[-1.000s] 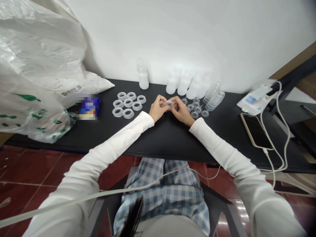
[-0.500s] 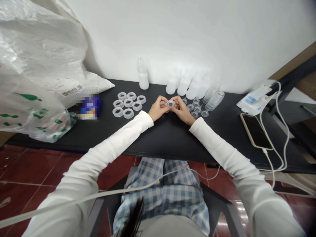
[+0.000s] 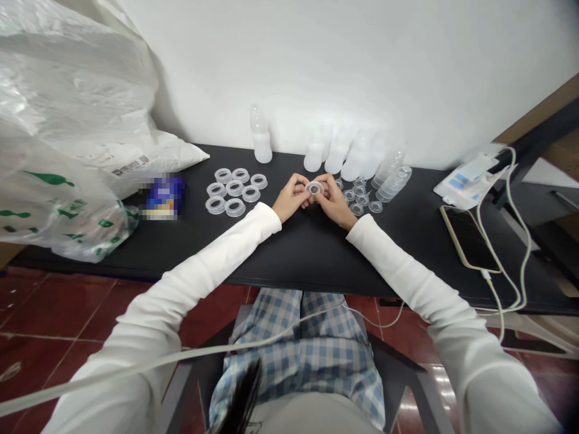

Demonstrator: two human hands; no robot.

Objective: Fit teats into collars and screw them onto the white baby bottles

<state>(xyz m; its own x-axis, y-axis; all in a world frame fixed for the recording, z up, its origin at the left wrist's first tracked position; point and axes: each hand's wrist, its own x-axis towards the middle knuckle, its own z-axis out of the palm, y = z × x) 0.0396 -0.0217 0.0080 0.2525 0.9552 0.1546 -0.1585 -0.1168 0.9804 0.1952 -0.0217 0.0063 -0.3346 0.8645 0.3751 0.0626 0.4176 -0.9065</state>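
Translucent plastic ring [image 3: 319, 188] is being held above the black table [image 3: 307, 259] | left hand [image 3: 289, 199] is pinching its left side | right hand [image 3: 333, 202] is gripping its right side | loose rings [image 3: 234, 194] are lying leftward | small clear pieces [image 3: 357, 210] are lying near right hand | white bottles [image 3: 335, 160] are standing behind

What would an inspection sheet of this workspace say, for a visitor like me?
Surface: black table, its front middle part bare.
Work pieces: eight loose translucent rings at left; small clear pieces, whitish bottles and clear covers at right; one covered bottle stands apart near the wall.
Clutter: blue packet and plastic bags at left; phone at right.
Grip: left hand and right hand together hold a round translucent piece.
Cables: phone cable plugged in; another white cable crosses before the checked trousers.
Surroundings: white wall, red-tiled floor.
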